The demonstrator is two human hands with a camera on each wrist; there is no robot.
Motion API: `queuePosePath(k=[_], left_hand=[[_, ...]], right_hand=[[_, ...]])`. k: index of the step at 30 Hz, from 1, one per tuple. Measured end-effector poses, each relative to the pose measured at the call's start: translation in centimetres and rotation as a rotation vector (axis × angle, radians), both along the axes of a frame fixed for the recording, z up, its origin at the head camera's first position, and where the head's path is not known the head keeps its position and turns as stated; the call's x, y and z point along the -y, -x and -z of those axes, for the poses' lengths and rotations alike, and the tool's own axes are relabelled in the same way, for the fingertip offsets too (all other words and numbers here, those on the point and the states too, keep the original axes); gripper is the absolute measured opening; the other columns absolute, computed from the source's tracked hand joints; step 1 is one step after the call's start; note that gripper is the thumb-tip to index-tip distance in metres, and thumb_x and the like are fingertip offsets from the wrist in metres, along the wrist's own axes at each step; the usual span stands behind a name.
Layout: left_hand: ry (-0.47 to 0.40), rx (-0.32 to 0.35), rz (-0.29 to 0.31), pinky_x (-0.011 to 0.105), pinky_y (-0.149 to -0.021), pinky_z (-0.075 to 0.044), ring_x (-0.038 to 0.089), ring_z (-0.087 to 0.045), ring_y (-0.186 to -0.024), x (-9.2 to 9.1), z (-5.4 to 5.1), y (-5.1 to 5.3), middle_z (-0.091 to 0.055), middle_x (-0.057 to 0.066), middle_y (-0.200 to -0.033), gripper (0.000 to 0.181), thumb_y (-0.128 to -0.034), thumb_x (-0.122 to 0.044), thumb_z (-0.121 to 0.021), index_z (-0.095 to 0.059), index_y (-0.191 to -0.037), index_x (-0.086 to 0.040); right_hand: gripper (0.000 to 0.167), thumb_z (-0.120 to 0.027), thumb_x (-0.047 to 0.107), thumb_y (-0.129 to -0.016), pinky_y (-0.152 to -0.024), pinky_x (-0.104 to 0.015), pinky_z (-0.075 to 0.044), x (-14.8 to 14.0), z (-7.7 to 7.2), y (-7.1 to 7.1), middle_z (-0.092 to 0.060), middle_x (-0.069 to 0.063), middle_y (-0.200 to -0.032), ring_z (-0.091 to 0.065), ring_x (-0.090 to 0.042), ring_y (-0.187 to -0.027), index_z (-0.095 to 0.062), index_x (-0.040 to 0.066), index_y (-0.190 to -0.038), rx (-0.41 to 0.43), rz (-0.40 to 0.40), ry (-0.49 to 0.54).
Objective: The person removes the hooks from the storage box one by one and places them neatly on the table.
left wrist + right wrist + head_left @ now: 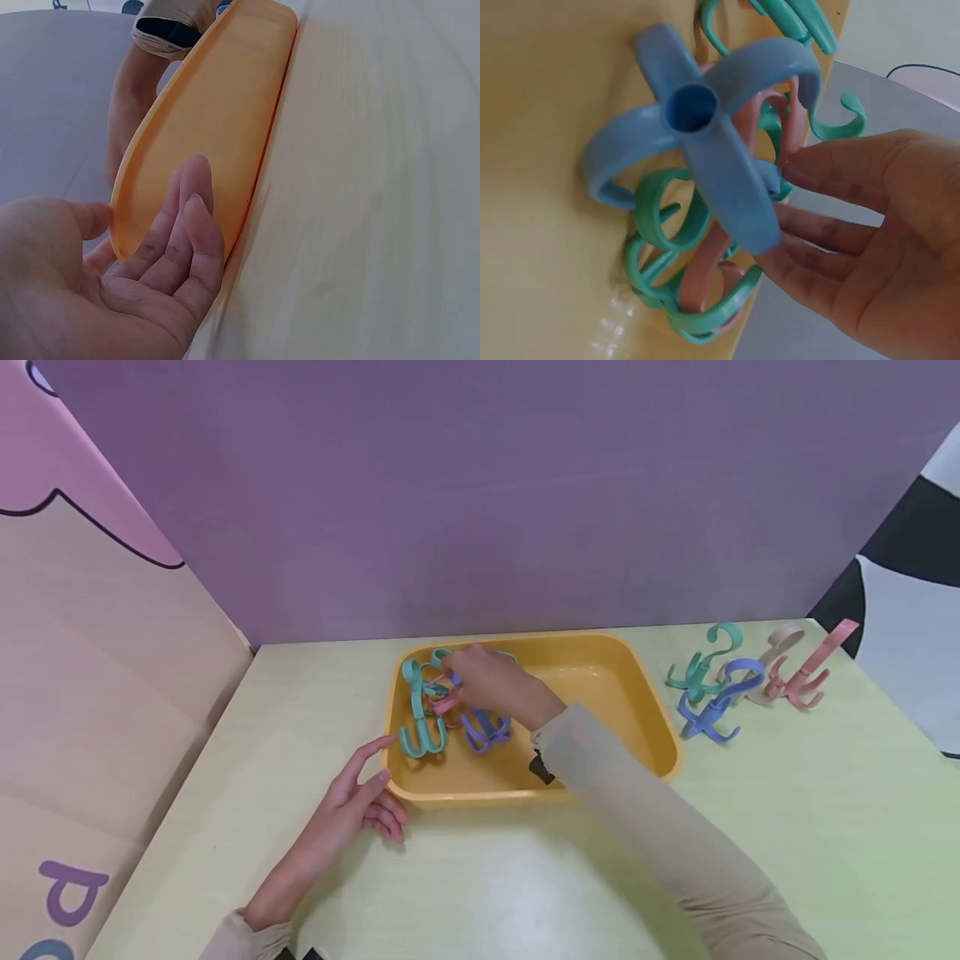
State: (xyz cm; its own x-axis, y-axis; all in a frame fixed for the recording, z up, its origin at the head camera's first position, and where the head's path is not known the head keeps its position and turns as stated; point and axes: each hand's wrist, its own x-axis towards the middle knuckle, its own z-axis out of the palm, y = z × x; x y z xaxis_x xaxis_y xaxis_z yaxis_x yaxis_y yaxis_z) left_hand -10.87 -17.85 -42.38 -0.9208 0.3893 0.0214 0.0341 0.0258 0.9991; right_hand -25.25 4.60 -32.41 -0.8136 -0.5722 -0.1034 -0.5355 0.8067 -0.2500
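Note:
A yellow tray (600, 727) holds a cluster of plastic multi-prong hooks at its left end. Among them are a teal hook (420, 710), a blue-violet hook (486, 731) and a pink hook (742, 127). My right hand (487, 681) reaches down into this cluster. In the right wrist view a blue hook (731, 187) looms in front and hides some fingertips, so a grip cannot be made out. My left hand (352, 806) is at the tray's near-left corner, fingers loosely spread. Its thumb (94, 219) touches the tray rim in the left wrist view.
On the table (480, 877), right of the tray, several hooks stand close together: a green hook (699, 672), a blue hook (708, 714), a pink hook (806, 677) and a pale hook (780, 639). A purple panel (480, 502) rises behind the table.

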Motion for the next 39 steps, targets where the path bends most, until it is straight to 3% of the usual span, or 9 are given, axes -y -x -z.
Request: queuePosePath(k=[4, 8, 11, 15, 18, 23, 33, 39], left_hand=[[-0.004, -0.005, 0.003, 0.041, -0.062, -0.059, 0.034, -0.070, -0.065, 0.1, -0.1, 0.0, -0.068, 0.028, -0.082, 0.050, -0.1101, -0.028, -0.038, -0.022, -0.157, -0.020], [-0.004, -0.009, 0.006, 0.040, -0.062, -0.059, 0.034, -0.070, -0.065, 0.0, -0.1, 0.0, -0.068, 0.027, -0.081, 0.049, -0.1103, -0.028, -0.037, -0.022, -0.157, -0.020], [-0.002, -0.009, 0.005, 0.040, -0.062, -0.059, 0.034, -0.070, -0.065, -0.1, -0.2, 0.0, -0.068, 0.026, -0.081, 0.049, -0.1103, -0.028, -0.037, -0.022, -0.157, -0.020], [0.003, -0.010, 0.003, 0.040, -0.062, -0.059, 0.035, -0.070, -0.065, -0.1, -0.2, -0.1, -0.068, 0.026, -0.082, 0.049, -0.1102, -0.029, -0.037, -0.023, -0.156, -0.020], [0.003, -0.012, 0.003, 0.040, -0.062, -0.059, 0.035, -0.070, -0.065, -0.1, -0.2, -0.1, -0.068, 0.027, -0.082, 0.049, -0.1102, -0.029, -0.037, -0.023, -0.157, -0.020], [0.004, -0.010, 0.000, 0.040, -0.062, -0.059, 0.035, -0.070, -0.065, -0.1, -0.3, -0.1, -0.068, 0.027, -0.082, 0.050, -0.1101, -0.029, -0.038, -0.022, -0.157, -0.019], [0.018, -0.014, 0.007, 0.040, -0.063, -0.059, 0.037, -0.070, -0.066, 0.1, -0.3, -0.2, -0.068, 0.027, -0.082, 0.049, -0.1101, -0.029, -0.038, -0.024, -0.156, -0.020], [0.016, -0.008, 0.010, 0.040, -0.062, -0.059, 0.036, -0.070, -0.065, 0.0, -0.4, -0.2, -0.068, 0.028, -0.082, 0.050, -0.1101, -0.029, -0.038, -0.022, -0.156, -0.018]], right_hand=[[0.027, -0.066, 0.009, -0.096, -0.070, -0.029, -0.053, 0.2, 0.2, 0.1, -0.068, -0.004, -0.120, -0.064, -0.020, -0.096, -0.068, 0.010, -0.123, -0.001, -0.021, -0.002], [0.027, -0.061, -0.004, -0.093, -0.064, -0.028, -0.048, 0.1, 0.5, 0.2, -0.067, -0.005, -0.110, -0.058, -0.020, -0.083, -0.068, 0.009, -0.116, 0.010, -0.042, 0.034], [0.028, -0.060, -0.009, -0.090, -0.059, -0.026, -0.042, -0.4, 0.5, 0.3, -0.062, -0.005, -0.095, -0.051, -0.018, -0.074, -0.061, 0.007, -0.113, 0.024, -0.058, 0.115], [0.038, -0.056, -0.008, -0.092, -0.054, -0.025, -0.035, -1.4, -0.2, 0.0, -0.047, -0.002, -0.072, -0.040, -0.014, -0.059, -0.048, 0.007, -0.125, 0.053, -0.082, 0.253], [0.047, -0.054, -0.006, -0.093, -0.053, -0.025, -0.035, -2.2, -1.2, -0.6, -0.044, 0.000, -0.065, -0.036, -0.012, -0.054, -0.045, 0.004, -0.138, 0.032, -0.113, 0.305], [0.040, -0.061, -0.001, -0.093, -0.061, -0.026, -0.044, -4.2, -2.4, -2.1, -0.054, 0.001, -0.070, -0.046, -0.012, -0.061, -0.056, -0.002, -0.132, -0.052, -0.150, 0.304], [0.036, -0.072, 0.000, -0.089, -0.070, -0.031, -0.055, -9.3, -4.5, -6.0, -0.071, -0.003, -0.093, -0.065, -0.015, -0.080, -0.060, 0.007, -0.123, -0.143, -0.142, 0.272], [0.039, -0.073, -0.003, -0.087, -0.072, -0.035, -0.056, -11.6, -4.2, -7.8, -0.071, -0.005, -0.097, -0.068, -0.021, -0.087, -0.060, 0.006, -0.122, -0.255, -0.111, 0.266]])
